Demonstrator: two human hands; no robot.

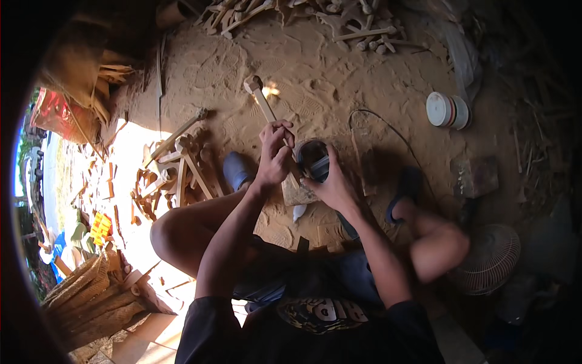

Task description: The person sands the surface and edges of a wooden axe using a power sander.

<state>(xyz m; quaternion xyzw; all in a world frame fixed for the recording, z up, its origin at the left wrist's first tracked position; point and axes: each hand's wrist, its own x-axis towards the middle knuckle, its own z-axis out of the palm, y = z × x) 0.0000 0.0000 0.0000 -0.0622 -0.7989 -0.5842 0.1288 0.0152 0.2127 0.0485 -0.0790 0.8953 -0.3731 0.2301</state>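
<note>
My left hand (276,153) is closed round a pale wooden stick (262,100) with a wider, knobbed far end. The stick slants up and away to the left, and its near part passes beneath my hand. Close on its right, my right hand (335,185) grips a dark, round, rimmed object (312,151); its exact kind I cannot make out. Below both hands a pale block (297,193) lies on the sandy ground, partly hidden. A small white tapered thing (299,212) is just under the block.
Similar wooden pieces (182,167) are heaped at left, with another pile (364,30) at the far side. A thin cable (394,128) curves across the sand at right. Beyond it are a white tub (441,110), a box-like block (479,176) and a round fan guard (490,258).
</note>
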